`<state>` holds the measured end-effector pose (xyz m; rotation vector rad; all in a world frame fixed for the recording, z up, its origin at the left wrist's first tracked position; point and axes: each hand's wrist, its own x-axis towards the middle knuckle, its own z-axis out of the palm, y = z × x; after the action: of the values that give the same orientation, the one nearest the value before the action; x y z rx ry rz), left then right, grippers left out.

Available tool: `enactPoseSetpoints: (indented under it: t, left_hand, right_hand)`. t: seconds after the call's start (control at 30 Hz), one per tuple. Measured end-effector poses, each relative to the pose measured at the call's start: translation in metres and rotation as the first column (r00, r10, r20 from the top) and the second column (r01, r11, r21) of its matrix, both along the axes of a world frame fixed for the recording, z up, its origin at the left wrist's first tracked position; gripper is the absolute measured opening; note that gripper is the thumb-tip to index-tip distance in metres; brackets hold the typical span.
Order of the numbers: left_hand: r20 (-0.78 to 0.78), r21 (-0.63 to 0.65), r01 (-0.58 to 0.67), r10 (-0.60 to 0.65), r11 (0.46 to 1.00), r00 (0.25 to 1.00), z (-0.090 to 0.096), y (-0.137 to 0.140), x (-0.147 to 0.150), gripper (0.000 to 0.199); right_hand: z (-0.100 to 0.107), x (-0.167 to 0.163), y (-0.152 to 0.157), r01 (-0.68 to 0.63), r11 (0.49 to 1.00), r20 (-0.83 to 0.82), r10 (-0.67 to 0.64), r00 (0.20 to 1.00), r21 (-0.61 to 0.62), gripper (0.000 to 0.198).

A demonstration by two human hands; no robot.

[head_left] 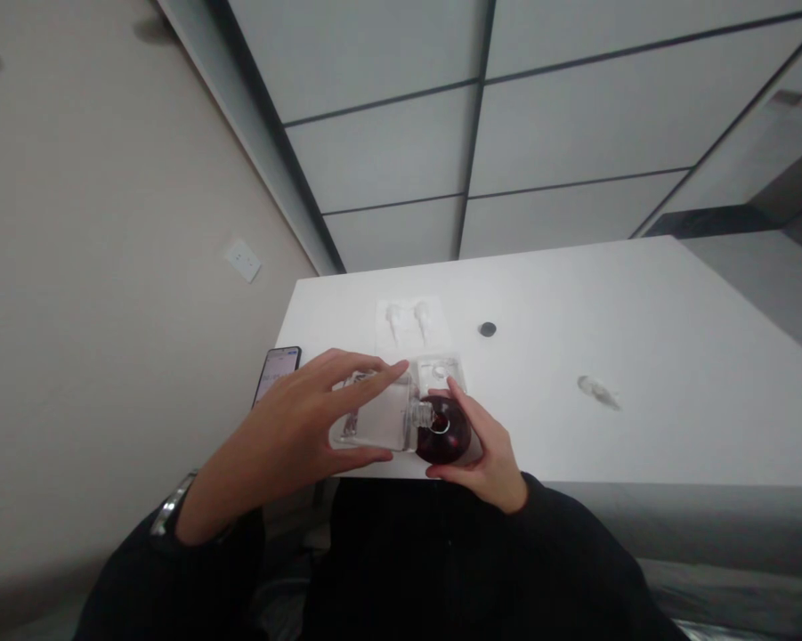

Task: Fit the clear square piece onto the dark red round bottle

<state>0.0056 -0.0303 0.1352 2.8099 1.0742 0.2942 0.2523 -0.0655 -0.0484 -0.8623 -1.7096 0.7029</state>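
Observation:
My left hand (300,405) grips a clear square bottle (382,418) that is tipped on its side, with its threaded neck pointing right. The neck sits at the open mouth of a round dark reddish-brown bottle (446,443). Around the right side of that dark bottle curl the fingers and thumb of my right hand (490,456), near the table's front edge. Just behind it stands a second clear square bottle (435,372), partly hidden. Whether liquid is flowing between the two mouths cannot be made out.
Two white pump heads (422,322) lie on a white sheet (444,334) at the back. A dark round cap (487,329) and crumpled clear plastic (598,392) are to the right on the white table (674,356). A phone (277,369) rests at the left edge beside the wall.

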Motion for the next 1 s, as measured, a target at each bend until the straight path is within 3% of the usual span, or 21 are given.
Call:
enactPoseSetpoints:
  t: [0.7,1.0]
  left_hand:
    - [-0.029,-0.002,0.017,-0.017,1.0,0.999,0.007,-0.002,0.003,0.074]
    - [-0.056,0.01,0.018,-0.018,1.0,0.998,0.011,-0.002,0.004,0.077]
  right_hand:
    - [-0.002,0.001,0.0,-0.006,1.0,0.011,0.006,1.0,-0.027,0.117]
    - [-0.001,0.001,0.0,-0.009,1.0,0.01,0.009,1.0,-0.007,0.108]
